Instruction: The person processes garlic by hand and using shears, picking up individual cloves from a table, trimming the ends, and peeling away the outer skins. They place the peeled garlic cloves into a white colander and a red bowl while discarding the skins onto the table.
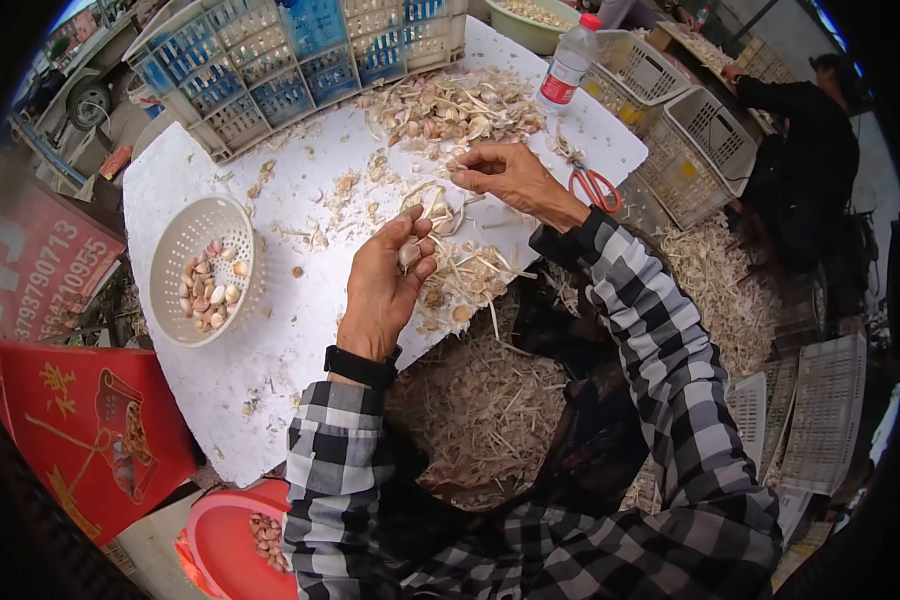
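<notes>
Two hands [378, 285] [520, 183], one colander [182, 235] of garlic [210, 292]

Diffuse daylight, soft shadows, fisheye-bent edges, black corners

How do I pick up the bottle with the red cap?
Probably best around its middle, at the red label, coming from the right: the bottle stands on its base with a roundish body, and the garlic heap lies close on its left.
</notes>
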Demonstrator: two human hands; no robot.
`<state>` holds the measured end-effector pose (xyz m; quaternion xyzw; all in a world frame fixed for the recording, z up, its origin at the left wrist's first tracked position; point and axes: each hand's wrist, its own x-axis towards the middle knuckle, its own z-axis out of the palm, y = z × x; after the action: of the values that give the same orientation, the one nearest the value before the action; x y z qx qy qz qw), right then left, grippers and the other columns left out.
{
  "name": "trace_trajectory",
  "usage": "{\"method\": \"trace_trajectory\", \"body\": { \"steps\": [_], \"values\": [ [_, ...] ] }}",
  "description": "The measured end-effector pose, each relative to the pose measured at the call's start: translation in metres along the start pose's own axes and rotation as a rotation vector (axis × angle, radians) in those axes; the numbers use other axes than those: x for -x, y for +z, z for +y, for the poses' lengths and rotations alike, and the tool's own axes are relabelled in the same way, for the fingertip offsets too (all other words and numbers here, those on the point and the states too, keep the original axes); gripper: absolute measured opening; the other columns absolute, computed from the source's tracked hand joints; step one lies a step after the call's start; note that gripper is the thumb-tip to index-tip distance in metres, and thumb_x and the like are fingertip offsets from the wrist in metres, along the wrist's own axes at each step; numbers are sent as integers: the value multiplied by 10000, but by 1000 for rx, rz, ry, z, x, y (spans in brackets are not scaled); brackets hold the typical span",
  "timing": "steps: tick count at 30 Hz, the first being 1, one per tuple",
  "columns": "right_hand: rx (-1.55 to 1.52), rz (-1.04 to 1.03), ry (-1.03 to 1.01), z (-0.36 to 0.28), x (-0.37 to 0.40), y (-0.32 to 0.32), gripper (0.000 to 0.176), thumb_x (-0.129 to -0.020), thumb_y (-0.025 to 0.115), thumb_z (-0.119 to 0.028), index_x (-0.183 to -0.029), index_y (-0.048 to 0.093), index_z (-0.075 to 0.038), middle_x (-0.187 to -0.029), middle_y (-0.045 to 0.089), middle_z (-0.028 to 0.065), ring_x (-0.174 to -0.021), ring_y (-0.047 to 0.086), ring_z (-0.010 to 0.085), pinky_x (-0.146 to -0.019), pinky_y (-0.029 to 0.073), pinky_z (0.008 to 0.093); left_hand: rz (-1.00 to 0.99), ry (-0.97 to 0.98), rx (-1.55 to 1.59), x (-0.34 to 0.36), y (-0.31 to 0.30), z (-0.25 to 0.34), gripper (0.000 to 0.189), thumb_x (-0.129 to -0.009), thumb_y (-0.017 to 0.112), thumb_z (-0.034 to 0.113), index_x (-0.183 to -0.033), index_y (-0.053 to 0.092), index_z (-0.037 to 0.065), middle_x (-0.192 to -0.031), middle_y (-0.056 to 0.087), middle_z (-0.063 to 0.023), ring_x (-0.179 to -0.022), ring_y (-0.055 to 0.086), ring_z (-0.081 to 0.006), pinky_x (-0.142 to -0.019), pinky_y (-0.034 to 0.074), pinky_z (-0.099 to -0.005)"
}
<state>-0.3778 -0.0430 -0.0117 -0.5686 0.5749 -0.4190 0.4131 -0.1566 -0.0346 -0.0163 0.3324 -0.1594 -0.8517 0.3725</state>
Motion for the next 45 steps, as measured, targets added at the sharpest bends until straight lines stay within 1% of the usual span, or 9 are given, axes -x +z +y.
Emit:
{"method": "trace_trajectory", "body": {
  "steps": [6, 10, 15, 21, 28, 35, 38, 41, 45],
  "values": [
    [-47, -19, -20, -32, 46, 44, 277, -858, 657, -239, -986, 656, 6, -754, 641, 34, -662, 561, 92, -597, 464, 265, -159, -66, -164, -3, 4, -14, 205, -945, 506, 210, -1032, 547, 29, -877, 556, -53, -662, 503, -114, -531, 411, -205],
    [310, 66, -290, -37, 51, 52, 238, -855, 617, -181, -935, 644, 41, -710, 632, 70, -625, 558, 124, -581, 469, 304, -164, 46, -244, -6, -1, -12, 198, -946, 511, 220, -972, 544, 26, -808, 564, -53, -567, 501, -105, -449, 389, -208],
    [-84, -103, 91, -30, 46, 40, 301, -897, 597, -266, -971, 658, 20, -730, 629, 41, -635, 541, 89, -572, 466, 256, -98, 96, -352, 1, 4, -9, 159, -937, 511, 199, -887, 508, 47, -765, 548, -33, -576, 495, -100, -459, 365, -201],
    [-275, -59, 65, -30, 50, 40, 366, -892, 630, -253, -1139, 597, 15, -833, 629, 52, -700, 577, 92, -622, 495, 242, -91, 129, -528, 3, 9, -9, 170, -936, 527, 215, -909, 513, 48, -754, 559, -26, -558, 498, -81, -437, 351, -188],
    [-306, -89, 81, -23, 52, 42, 246, -867, 655, -160, -1012, 627, 37, -822, 665, 86, -722, 631, 118, -627, 530, 241, -115, 124, -397, -1, 7, -14, 150, -943, 518, 219, -938, 510, 69, -704, 546, -5, -509, 472, -61, -410, 332, -172],
    [-130, -18, 107, -34, 52, 50, 210, -874, 637, -135, -983, 621, 45, -778, 658, 80, -648, 617, 108, -589, 523, 225, 44, 340, -630, -2, 11, -20, 144, -945, 508, 211, -909, 494, 72, -631, 513, 14, -457, 433, -52, -391, 307, -165],
    [-111, 36, 96, -28, 43, 42, 230, -864, 649, -187, -897, 645, 41, -728, 658, 87, -631, 613, 123, -576, 512, 263, 217, 700, -1051, 2, 12, -14, 160, -943, 502, 209, -890, 477, 60, -626, 518, -6, -473, 454, -72, -409, 337, -203],
    [734, 77, -244, -8, 9, 13, 237, -830, 669, -225, -856, 691, 9, -770, 643, 146, -627, 603, 213, -551, 456, 322, 45, 272, -198, 10, 16, 6, 138, -943, 468, 182, -868, 452, 68, -692, 506, -39, -492, 447, -99, -389, 307, -208],
    [838, 127, -247, 26, -60, 0, 183, -802, 638, -138, -889, 687, 14, -791, 634, 202, -695, 607, 313, -612, 475, 374, -29, 47, 134, -4, 1, 13, 140, -946, 443, 172, -868, 447, 56, -746, 502, -67, -543, 449, -108, -388, 316, -231]
  ]
}}
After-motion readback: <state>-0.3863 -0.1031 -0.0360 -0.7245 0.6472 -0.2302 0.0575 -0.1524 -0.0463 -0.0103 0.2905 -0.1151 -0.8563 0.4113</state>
